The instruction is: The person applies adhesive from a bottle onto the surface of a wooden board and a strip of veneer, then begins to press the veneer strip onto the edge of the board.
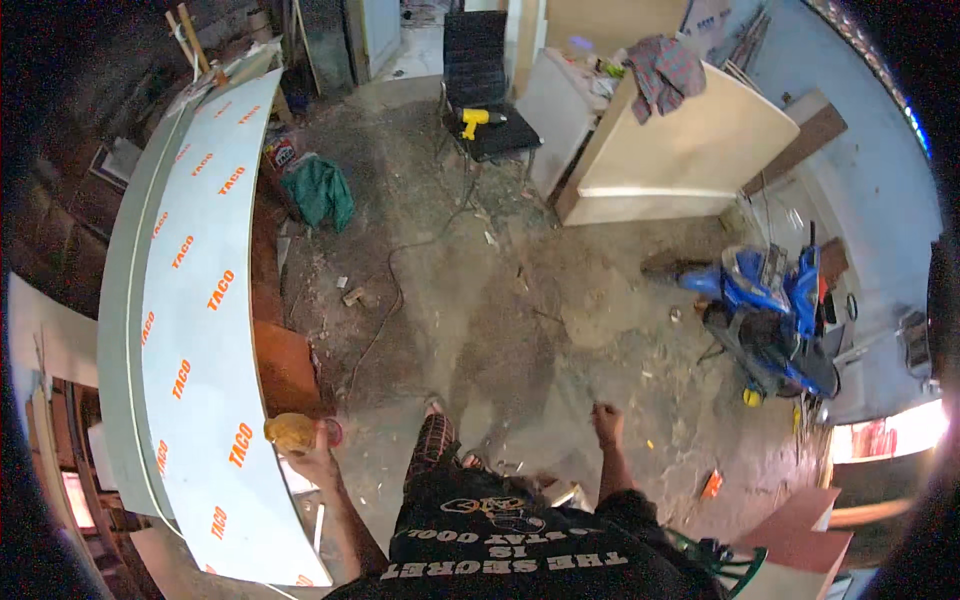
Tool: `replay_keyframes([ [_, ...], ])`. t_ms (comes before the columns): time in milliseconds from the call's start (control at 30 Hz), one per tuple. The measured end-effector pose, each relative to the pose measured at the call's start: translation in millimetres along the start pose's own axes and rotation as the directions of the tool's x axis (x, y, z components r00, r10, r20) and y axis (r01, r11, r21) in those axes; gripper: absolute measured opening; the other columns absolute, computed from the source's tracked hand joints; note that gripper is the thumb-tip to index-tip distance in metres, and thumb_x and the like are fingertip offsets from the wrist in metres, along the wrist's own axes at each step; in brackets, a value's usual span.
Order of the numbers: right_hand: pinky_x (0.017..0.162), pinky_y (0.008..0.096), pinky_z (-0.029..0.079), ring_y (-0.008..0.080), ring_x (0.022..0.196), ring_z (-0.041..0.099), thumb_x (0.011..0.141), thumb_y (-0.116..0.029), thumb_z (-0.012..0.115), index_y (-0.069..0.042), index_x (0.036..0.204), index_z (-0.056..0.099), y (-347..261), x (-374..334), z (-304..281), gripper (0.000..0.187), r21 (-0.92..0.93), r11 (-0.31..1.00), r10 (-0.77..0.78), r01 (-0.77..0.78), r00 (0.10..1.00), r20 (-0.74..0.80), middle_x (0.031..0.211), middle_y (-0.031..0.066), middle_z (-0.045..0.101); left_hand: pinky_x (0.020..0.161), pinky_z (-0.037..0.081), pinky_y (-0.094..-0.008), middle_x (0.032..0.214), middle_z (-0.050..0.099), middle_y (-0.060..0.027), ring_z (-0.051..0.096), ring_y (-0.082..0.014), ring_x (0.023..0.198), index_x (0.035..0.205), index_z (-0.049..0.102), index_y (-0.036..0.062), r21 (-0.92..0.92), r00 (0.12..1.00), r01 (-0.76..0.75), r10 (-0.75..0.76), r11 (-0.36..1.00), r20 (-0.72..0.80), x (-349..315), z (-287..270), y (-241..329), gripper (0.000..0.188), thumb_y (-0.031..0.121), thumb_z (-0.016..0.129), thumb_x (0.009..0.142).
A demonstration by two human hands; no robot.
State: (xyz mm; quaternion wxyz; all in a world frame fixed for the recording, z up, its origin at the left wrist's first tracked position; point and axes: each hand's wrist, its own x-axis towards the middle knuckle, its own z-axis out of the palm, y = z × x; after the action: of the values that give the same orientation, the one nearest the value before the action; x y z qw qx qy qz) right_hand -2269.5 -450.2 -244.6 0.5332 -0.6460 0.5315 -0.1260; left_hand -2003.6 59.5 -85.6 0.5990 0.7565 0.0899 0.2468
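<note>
There I had the nearer left hand (318, 462) clutching a tan rounded thing (290, 434), the long white panel (205, 300) running forward just left, the right hand (606, 424) unreadable.

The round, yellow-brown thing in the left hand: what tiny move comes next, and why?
I'd probably move the left hand slightly leftward, bringing the round, yellow-brown thing over the long white panel with orange print, because it shows at the panel's edge, mostly beyond it. The right hand is well away from the panel.
</note>
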Motion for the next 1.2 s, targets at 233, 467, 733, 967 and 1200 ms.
replay_keyframes([
  [233, 0.069, 0.042, 0.051, 0.0287, 0.08, 0.065, 0.089, -0.034, 0.064, -0.014, 0.106, 0.07, 85.4, -20.9, -28.4, 0.027, -0.779, 0.626, 0.136, 0.031, 0.98, 0.148, 0.083, 0.0115, 0.068, 0.078, 0.053, -0.0366, 0.102, 0.063, -0.0103, 0.061, -0.0218, 0.09, 0.122, 0.053, 0.0068, -0.549, 0.783, 0.618, -0.507, 0.563, 0.361, 22.8, 174.8, -58.0, 0.049, 0.006, 0.079, 0.081],
  [467, 0.063, 0.0416, 0.051, 0.0284, 0.074, 0.064, 0.09, -0.03, 0.062, -0.01, 0.104, 0.066, 65.6, 14.5, -8.3, 0.025, -0.69, 0.717, 0.124, -0.102, 0.992, -0.018, 0.082, 0.0107, 0.067, 0.078, 0.052, -0.0384, 0.096, 0.062, -0.0079, 0.062, -0.0235, 0.088, 0.126, 0.045, 0.0052, -0.266, 0.712, 0.42, -0.133, 0.868, 0.69, 115.1, 429.0, -21.1, 0.057, 0.011, 0.079, 0.082],
  [733, 0.058, 0.0405, 0.049, 0.0245, 0.068, 0.062, 0.089, -0.025, 0.061, -0.004, 0.096, 0.064, -20.1, 179.4, 72.4, 0.022, 0.552, 0.769, 0.496, -0.323, 0.846, -0.196, 0.078, 0.0084, 0.064, 0.076, 0.051, -0.0365, 0.09, 0.061, -0.005, 0.061, -0.0224, 0.085, 0.119, 0.048, 0.0028, -0.31, 0.669, 0.289, 0.041, 0.906, 0.742, 168.9, 644.6, 74.1, 0.062, 0.021, 0.087, 0.075],
  [967, 0.059, 0.0414, 0.049, 0.0259, 0.063, 0.06, 0.089, -0.028, 0.062, -0.003, 0.086, 0.066, -45.6, 377.9, 58.8, 0.026, 0.21, 0.928, 0.328, -0.309, 0.942, -0.063, 0.073, 0.0074, 0.064, 0.074, 0.051, -0.0377, 0.09, 0.06, -0.0038, 0.06, -0.0201, 0.081, 0.109, 0.055, 0.0073, -0.263, 0.605, 0.387, -0.028, 0.884, 0.796, 128.7, 768.7, 10.2, 0.052, 0.038, 0.083, 0.077],
  [1200, 0.053, 0.0388, 0.046, 0.0174, 0.06, 0.057, 0.09, -0.027, 0.063, -0.004, 0.094, 0.07, -148.8, 642.5, 28.5, 0.024, -0.184, 0.982, 0.037, -0.052, 0.996, -0.08, 0.072, 0.0058, 0.064, 0.076, 0.049, -0.0402, 0.089, 0.052, -0.0045, 0.055, -0.0195, 0.083, 0.123, 0.049, 0.0086, -0.424, 0.481, 0.844, -0.113, 0.33, 0.869, 149.6, 911.5, -72.1, 0.049, 0.019, 0.077, 0.085],
])
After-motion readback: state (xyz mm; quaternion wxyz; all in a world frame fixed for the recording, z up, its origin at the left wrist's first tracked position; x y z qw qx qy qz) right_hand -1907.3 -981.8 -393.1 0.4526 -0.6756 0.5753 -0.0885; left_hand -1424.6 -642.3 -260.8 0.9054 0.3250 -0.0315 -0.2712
